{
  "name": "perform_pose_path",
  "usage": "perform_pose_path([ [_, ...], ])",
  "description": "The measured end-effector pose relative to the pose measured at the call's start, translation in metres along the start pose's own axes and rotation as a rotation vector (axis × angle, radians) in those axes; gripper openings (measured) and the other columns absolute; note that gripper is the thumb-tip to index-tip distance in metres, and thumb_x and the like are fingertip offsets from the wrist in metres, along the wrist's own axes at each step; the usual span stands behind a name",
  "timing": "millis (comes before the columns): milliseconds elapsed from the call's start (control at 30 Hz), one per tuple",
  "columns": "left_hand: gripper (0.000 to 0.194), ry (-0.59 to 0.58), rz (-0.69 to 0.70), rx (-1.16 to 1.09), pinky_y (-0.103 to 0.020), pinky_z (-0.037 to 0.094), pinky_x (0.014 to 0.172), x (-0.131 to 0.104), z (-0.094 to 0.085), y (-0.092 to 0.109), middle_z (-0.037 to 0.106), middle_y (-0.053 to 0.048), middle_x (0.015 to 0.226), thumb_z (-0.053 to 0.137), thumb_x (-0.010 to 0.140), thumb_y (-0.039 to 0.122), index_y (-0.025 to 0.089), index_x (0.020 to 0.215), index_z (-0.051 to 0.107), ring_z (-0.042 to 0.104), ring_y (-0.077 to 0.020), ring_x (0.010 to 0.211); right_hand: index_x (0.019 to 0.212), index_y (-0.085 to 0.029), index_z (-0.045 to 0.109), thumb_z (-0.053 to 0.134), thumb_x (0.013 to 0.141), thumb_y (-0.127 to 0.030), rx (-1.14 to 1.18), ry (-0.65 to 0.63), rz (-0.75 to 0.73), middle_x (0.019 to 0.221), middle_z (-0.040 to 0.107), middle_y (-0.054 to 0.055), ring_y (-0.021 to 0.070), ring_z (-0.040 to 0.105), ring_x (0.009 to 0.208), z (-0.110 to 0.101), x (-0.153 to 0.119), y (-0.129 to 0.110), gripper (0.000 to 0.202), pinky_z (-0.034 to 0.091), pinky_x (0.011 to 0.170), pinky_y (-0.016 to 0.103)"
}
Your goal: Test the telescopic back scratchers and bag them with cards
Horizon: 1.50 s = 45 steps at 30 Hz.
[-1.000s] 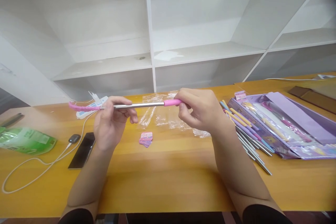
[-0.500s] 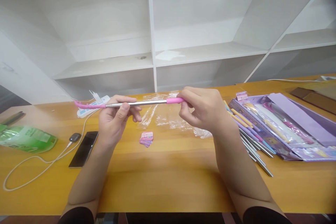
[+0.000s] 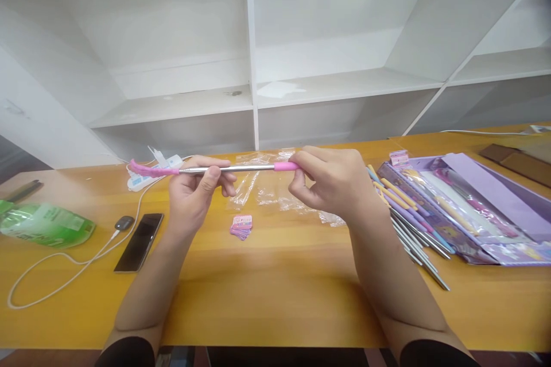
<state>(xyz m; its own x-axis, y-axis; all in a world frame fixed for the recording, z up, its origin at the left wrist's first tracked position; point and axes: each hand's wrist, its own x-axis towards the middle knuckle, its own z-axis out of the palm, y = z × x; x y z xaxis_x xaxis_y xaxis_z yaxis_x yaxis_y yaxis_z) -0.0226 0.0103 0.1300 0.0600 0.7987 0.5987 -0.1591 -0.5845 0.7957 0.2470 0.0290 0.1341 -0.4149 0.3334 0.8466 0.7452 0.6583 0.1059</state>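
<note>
A slim rod with a silver shaft and pink ends is held level above the table. Its curved pink head points left, past my left hand, whose thumb and fingers grip the shaft near that head. At the other end, my right hand pinches the pink handle between thumb and fingers. Clear plastic wrappers lie on the table behind and below the rod. A small stack of pink and purple cards sits between my forearms.
Right: several metal rods with coloured handles beside a purple box holding wrapped pieces. Left: a black phone, a white cable, a green bottle and a white power strip. White shelving stands behind the table.
The rod's curved pink head has turned about its shaft and shifted slightly right. My left hand has moved a little to the right, closer to my right hand. Both still hold the rod.
</note>
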Motion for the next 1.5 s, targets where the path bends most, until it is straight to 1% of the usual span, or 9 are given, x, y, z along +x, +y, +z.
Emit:
perform_pose_path([
  [333, 0.029, 0.039, -0.008, -0.027, -0.023, 0.060, 0.053, 0.003, -0.003, -0.003, 0.076, -0.006, 0.076, 0.086, 0.093, 0.042, 0.015, 0.100, 0.081, 0.071, -0.0132, 0.057, 0.080, -0.020, 0.066, 0.055, 0.085, -0.015, 0.031, 0.002, 0.001, 0.064, 0.049, -0.004, 0.0114, 0.034, 0.056, 0.008, -0.002, -0.010, 0.013, 0.024, 0.050, 0.029],
  [500, 0.026, -0.002, -0.019, -0.044, -0.023, 0.061, 0.059, 0.005, -0.004, -0.004, 0.078, -0.007, 0.080, 0.083, 0.097, 0.040, 0.015, 0.104, 0.080, 0.075, -0.0146, 0.064, 0.080, -0.020, 0.066, 0.056, 0.085, -0.016, 0.043, 0.024, 0.001, 0.065, 0.051, -0.004, 0.0109, 0.035, 0.056, 0.009, -0.001, -0.008, 0.012, 0.026, 0.051, 0.029],
  [633, 0.046, -0.069, -0.048, -0.086, -0.028, 0.063, 0.061, 0.014, -0.016, -0.003, 0.081, -0.009, 0.086, 0.087, 0.090, 0.053, 0.016, 0.116, 0.075, 0.076, -0.0176, 0.065, 0.075, -0.021, 0.059, 0.055, 0.085, -0.015, 0.128, 0.035, 0.061, 0.063, 0.046, -0.004, 0.0111, 0.036, 0.057, 0.007, 0.000, 0.007, 0.013, 0.029, 0.053, 0.029],
  [733, 0.055, -0.025, -0.015, -0.062, -0.030, 0.063, 0.063, 0.022, -0.031, 0.002, 0.081, -0.009, 0.091, 0.089, 0.087, 0.055, 0.020, 0.125, 0.072, 0.075, -0.0179, 0.066, 0.072, -0.023, 0.057, 0.054, 0.086, -0.014, 0.195, 0.030, 0.106, 0.061, 0.041, -0.004, 0.0118, 0.034, 0.058, 0.003, -0.001, 0.020, 0.017, 0.030, 0.054, 0.029],
  [900, 0.049, 0.047, 0.208, 0.197, -0.032, 0.061, 0.070, 0.026, -0.055, 0.015, 0.076, -0.005, 0.099, 0.085, 0.093, 0.052, 0.030, 0.134, 0.070, 0.071, -0.0164, 0.074, 0.071, -0.022, 0.057, 0.056, 0.083, -0.014, 0.266, -0.005, 0.145, 0.061, 0.040, -0.005, 0.0110, 0.033, 0.057, -0.001, -0.001, 0.026, 0.015, 0.029, 0.055, 0.029],
  [1000, 0.052, -0.007, 0.456, 0.643, -0.031, 0.058, 0.073, 0.023, -0.066, 0.020, 0.069, -0.004, 0.105, 0.093, 0.086, 0.037, 0.036, 0.134, 0.073, 0.068, -0.0169, 0.083, 0.072, -0.022, 0.057, 0.059, 0.083, -0.014, 0.379, -0.095, 0.195, 0.059, 0.040, -0.007, 0.0094, 0.034, 0.055, -0.003, 0.001, 0.026, 0.013, 0.029, 0.054, 0.028],
  [1133, 0.028, -0.066, 0.691, 1.118, -0.031, 0.048, 0.064, 0.020, -0.074, 0.021, 0.062, -0.005, 0.099, 0.084, 0.092, 0.024, 0.038, 0.117, 0.082, 0.059, -0.0185, 0.081, 0.084, -0.023, 0.062, 0.068, 0.093, -0.026, 0.576, -0.281, 0.313, 0.061, 0.049, -0.007, 0.0091, 0.041, 0.054, -0.009, 0.001, 0.031, 0.011, 0.034, 0.052, 0.025],
  [1267, 0.014, -0.037, 0.660, 1.127, -0.032, 0.039, 0.060, 0.020, -0.077, 0.019, 0.062, -0.006, 0.091, 0.082, 0.095, 0.033, 0.039, 0.107, 0.085, 0.052, -0.0188, 0.072, 0.096, -0.024, 0.065, 0.071, 0.101, -0.045, 0.570, -0.345, 0.269, 0.078, 0.066, -0.002, 0.0123, 0.054, 0.065, -0.011, -0.001, 0.043, 0.023, 0.041, 0.058, 0.026],
  [1500, 0.019, -0.149, 0.581, 1.003, -0.034, 0.040, 0.065, 0.022, -0.074, 0.012, 0.061, -0.004, 0.071, 0.085, 0.093, 0.038, 0.037, 0.111, 0.087, 0.050, -0.0208, 0.068, 0.108, -0.025, 0.075, 0.058, 0.110, -0.040, 0.300, -0.142, 0.066, 0.085, 0.062, 0.002, 0.0146, 0.052, 0.069, -0.009, 0.001, 0.044, 0.022, 0.042, 0.065, 0.030],
])
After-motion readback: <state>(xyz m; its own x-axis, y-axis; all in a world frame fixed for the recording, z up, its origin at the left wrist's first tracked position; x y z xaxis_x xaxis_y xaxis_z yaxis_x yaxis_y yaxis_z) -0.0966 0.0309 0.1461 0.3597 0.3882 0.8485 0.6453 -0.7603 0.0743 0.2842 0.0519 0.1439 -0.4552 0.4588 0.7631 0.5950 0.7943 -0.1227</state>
